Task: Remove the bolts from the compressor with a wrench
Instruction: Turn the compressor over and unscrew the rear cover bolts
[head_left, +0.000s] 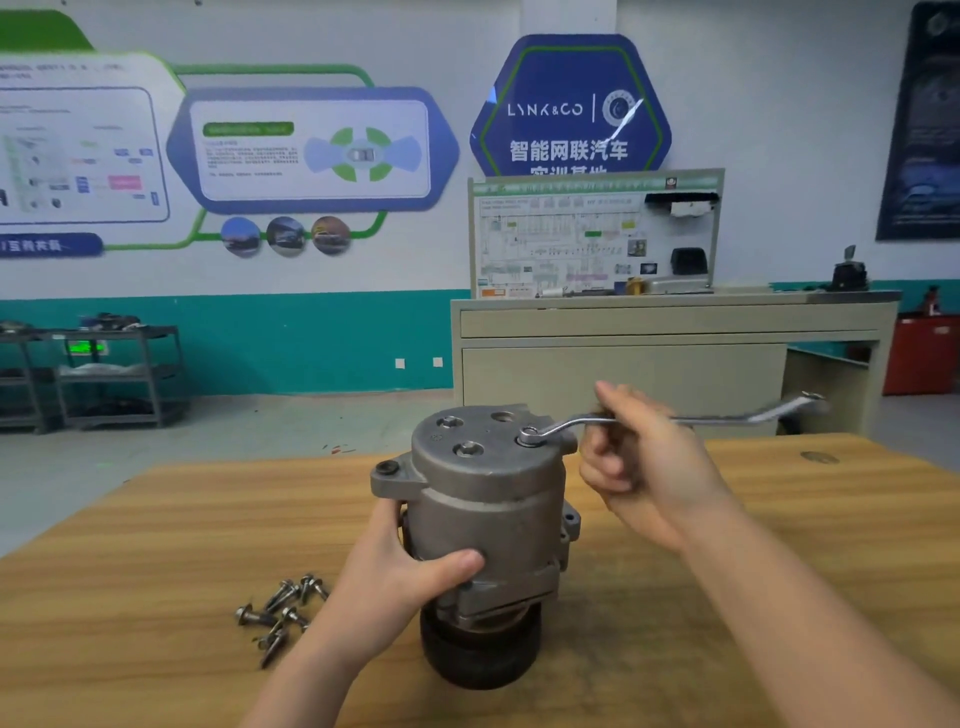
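**Caller:** Fingers (605, 470) of the right hand (644, 467) curl round the shank of the long silver offset ring wrench (675, 418), centre-right of frame. Its ring end sits over a bolt head on top of the grey cast-metal compressor (483, 499), which stands upright on its black pulley at mid-frame on the wooden table (156, 519).

**Analyst:** And the left hand (400, 566)?

**Caller:** Wrapped round the lower housing, thumb across the front, bracing it. A pile of loose silver bolts (280, 613) lies just beside that wrist, lower left.

**Analyst:** Risk, I'd say: the grip is close to the ring end, so leverage looks poor. A hard pull could tip the ring off the head and round it.

**Caller:** Or rock the body on that narrow pulley.

**Analyst:** Yes, if the bracing hand slackens, it could topple toward the bolts.
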